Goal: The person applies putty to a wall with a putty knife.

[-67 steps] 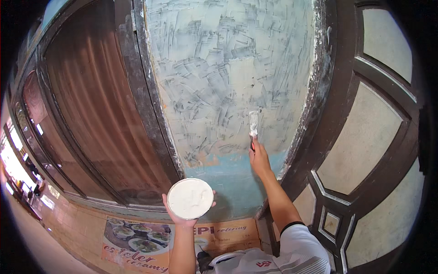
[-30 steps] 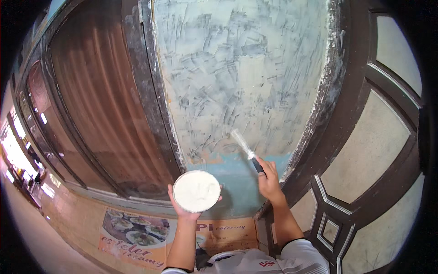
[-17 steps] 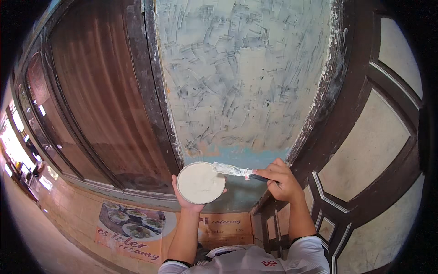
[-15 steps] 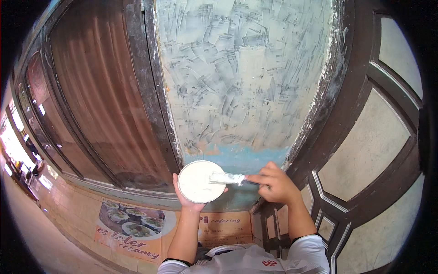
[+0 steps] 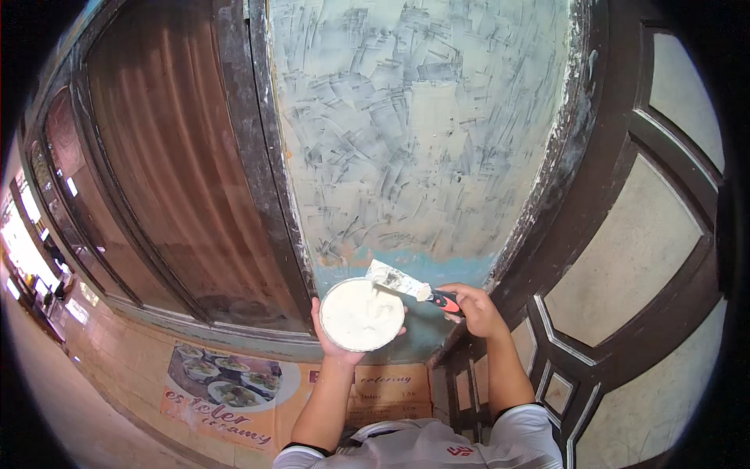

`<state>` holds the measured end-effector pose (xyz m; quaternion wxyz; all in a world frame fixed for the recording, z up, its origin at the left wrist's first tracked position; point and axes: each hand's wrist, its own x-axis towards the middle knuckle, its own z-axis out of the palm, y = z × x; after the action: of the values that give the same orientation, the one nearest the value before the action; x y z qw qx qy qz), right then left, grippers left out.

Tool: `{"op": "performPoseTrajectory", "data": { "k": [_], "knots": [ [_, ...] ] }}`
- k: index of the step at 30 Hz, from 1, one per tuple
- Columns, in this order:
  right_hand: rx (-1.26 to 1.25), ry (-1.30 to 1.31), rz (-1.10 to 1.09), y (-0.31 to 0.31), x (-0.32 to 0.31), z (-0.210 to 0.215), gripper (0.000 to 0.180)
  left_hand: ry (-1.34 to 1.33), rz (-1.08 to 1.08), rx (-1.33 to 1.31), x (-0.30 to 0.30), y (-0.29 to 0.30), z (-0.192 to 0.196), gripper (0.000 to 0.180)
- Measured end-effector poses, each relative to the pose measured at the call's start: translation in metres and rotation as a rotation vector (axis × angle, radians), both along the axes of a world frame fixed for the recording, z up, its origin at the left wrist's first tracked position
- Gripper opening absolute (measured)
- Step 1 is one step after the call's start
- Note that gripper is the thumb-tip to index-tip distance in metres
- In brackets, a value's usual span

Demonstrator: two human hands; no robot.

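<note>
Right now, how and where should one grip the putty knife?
The putty knife is probably best held by its narrow handle, from the right, as the right hand does: that end points right, while the blade, smeared with white paste, points left.

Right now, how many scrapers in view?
1: the scraper in the right hand, its blade at the upper right of the tub. Others may be hidden.

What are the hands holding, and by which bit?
The right hand grips the scraper by its handle. The left hand holds the tub of white paste from below, around its sides.
</note>
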<state>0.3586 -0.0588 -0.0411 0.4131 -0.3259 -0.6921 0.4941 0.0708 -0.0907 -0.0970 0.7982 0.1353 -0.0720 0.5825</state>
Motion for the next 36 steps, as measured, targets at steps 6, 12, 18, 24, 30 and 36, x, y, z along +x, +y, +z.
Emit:
{"op": "performPoseTrajectory", "data": {
  "k": [6, 12, 18, 24, 30, 36],
  "knots": [
    [0.326, -0.215, -0.084, -0.014, -0.022, 0.028, 0.027, 0.01, 0.019, 0.015, -0.004, 0.004, 0.003, 0.105],
    [0.865, -0.499, -0.273, -0.022, -0.022, 0.042, 0.036, -0.123, -0.005, -0.025, -0.014, 0.006, 0.005, 0.101],
    [1.002, -0.491, -0.443, -0.019, -0.024, 0.022, 0.045, 0.051, 0.017, 0.03, -0.009, 0.007, 0.011, 0.101],
    [0.966, -0.429, -0.47, -0.025, -0.028, 0.028, 0.039, 0.055, -0.019, 0.093, -0.005, 0.007, 0.014, 0.102],
    [0.558, -0.229, -0.319, -0.004, -0.023, 0.007, 0.041, -0.047, -0.101, 0.053, -0.001, 0.002, 0.021, 0.107],
    [0.748, -0.11, -0.716, 0.079, -0.043, 0.008, 0.051, -0.011, -0.07, 0.008, -0.002, -0.001, 0.013, 0.109]
  ]
}}
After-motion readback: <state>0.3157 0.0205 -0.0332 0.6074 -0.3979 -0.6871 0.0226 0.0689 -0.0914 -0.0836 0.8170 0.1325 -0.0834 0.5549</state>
